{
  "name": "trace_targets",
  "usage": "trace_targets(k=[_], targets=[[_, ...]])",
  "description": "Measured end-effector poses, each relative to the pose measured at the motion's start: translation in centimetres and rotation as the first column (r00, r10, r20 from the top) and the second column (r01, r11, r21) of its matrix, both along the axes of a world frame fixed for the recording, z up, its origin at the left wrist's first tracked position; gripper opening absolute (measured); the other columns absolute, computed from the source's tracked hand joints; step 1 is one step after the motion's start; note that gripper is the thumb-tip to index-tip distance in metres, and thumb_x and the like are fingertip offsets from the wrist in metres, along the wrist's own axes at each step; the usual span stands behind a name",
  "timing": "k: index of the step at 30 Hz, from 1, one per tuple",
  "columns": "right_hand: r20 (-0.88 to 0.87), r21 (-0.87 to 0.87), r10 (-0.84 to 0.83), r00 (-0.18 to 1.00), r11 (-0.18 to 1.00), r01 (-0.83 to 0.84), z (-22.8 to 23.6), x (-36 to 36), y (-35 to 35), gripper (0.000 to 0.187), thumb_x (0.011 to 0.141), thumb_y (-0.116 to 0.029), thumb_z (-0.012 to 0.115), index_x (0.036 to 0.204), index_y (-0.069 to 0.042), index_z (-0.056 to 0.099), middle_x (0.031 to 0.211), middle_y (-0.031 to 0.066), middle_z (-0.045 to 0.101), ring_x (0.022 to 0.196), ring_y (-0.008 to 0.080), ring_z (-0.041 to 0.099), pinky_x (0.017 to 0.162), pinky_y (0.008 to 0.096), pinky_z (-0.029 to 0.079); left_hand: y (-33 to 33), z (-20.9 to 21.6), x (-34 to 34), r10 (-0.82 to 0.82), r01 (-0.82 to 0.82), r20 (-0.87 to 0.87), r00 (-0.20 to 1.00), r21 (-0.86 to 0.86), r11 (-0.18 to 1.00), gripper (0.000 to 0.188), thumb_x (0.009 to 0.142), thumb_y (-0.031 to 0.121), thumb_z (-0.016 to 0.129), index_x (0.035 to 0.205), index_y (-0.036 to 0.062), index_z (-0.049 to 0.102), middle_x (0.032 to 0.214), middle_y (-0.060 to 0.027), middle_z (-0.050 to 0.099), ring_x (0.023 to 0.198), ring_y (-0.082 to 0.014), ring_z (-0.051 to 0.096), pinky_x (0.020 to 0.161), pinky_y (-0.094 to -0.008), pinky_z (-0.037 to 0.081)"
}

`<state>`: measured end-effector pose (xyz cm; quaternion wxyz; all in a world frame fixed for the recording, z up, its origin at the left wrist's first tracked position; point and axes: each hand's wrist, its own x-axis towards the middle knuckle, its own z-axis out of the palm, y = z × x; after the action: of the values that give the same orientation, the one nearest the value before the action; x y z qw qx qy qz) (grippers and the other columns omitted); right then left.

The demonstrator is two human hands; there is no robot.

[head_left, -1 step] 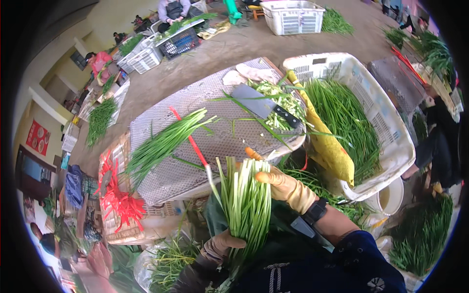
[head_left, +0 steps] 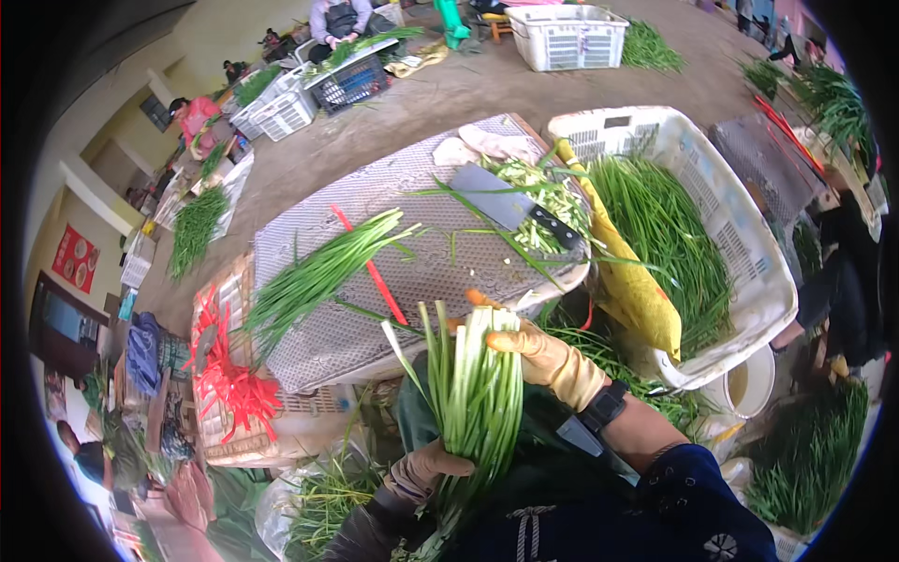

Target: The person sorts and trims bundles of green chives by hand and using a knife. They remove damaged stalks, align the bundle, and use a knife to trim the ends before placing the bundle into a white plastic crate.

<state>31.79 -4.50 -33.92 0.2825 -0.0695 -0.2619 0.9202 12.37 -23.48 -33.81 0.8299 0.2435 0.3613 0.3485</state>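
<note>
Upright in front of me stands a bunch of garlic chives (head_left: pixel 478 393), pale cut ends up and green leaves down. My left hand (head_left: pixel 426 470), in a greyish glove, is closed round its lower part. Near the top, my right hand (head_left: pixel 552 361), in a tan glove with orange fingertips, grips the bunch, thumb in front and other fingers partly hidden behind. One stalk leans out to the left. On the patterned table (head_left: pixel 375 197) beyond lies another chive bunch (head_left: pixel 323 267) across a red strip (head_left: pixel 370 267). A cleaver (head_left: pixel 496 199) with a black handle rests on trimmed chive ends (head_left: pixel 541 234).
Right of the table stands a white crate (head_left: pixel 754 272) of chives, a yellow sheet (head_left: pixel 637 290) over its near-left side. Red ties (head_left: pixel 239 398) hang at the left. Pale gloves (head_left: pixel 487 145) lie at the table's far edge. A white bucket (head_left: pixel 752 379) is below the crate. Other people work farther back.
A single stalk at the left of the held bunch now leans farther out to the left. My view has shifted slightly; both hands keep their hold.
</note>
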Motion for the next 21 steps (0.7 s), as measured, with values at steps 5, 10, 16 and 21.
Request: trace_targets(k=[5,10,16,21], targets=[[-0.101,0.019,0.055,0.993,0.998,-0.053,-0.9,0.4,0.5,0.102,0.083,-0.026,0.085,0.165,-0.021,0.024,0.158,0.0214,0.043,0.136,0.0364,0.053,0.114,0.0531,0.044,1.2,4.1,-0.4,-0.117,0.137,-0.197,0.973,0.091,0.986,0.106,0.076,0.023,0.092,0.160,0.0024,0.032,0.154,-0.0107,0.050,0.143,-0.0207,0.042,0.121,-0.0364,0.030],[0.003,0.080,-0.029,1.000,0.996,0.028,1.8,1.6,-1.0,0.099,0.082,-0.030,0.085,0.162,-0.018,0.028,0.155,0.0201,0.046,0.134,0.0365,0.055,0.113,0.0519,0.046,3.4,8.9,0.3,0.175,0.217,-0.703,0.689,0.431,0.876,0.131,0.072,0.036,0.094,0.163,-0.0011,0.007,0.157,-0.0234,0.042,0.148,-0.0313,0.039,0.123,-0.0375,0.028],[0.224,0.274,-0.196,0.955,0.953,0.131,5.8,2.4,-2.2,0.127,0.066,-0.039,0.098,0.165,-0.012,0.022,0.151,0.0223,0.050,0.135,0.0354,0.055,0.114,0.0473,0.045,5.4,9.4,4.7,0.119,0.253,-0.842,0.527,0.289,0.923,0.108,0.071,0.044,0.092,0.151,-0.0030,0.036,0.136,-0.0219,0.061,0.128,-0.0294,0.060,0.106,-0.0388,0.047],[0.200,0.340,-0.183,0.962,0.934,0.107,8.5,1.4,-3.0,0.117,0.071,-0.024,0.096,0.164,-0.013,0.026,0.158,0.0173,0.042,0.132,0.0294,0.057,0.104,0.0407,0.053,5.6,8.6,3.9,0.107,0.345,-0.859,0.501,0.311,0.885,0.094,0.075,0.050,0.089,0.141,-0.0018,0.045,0.121,-0.0188,0.068,0.118,-0.0274,0.064,0.101,-0.0393,0.050]])
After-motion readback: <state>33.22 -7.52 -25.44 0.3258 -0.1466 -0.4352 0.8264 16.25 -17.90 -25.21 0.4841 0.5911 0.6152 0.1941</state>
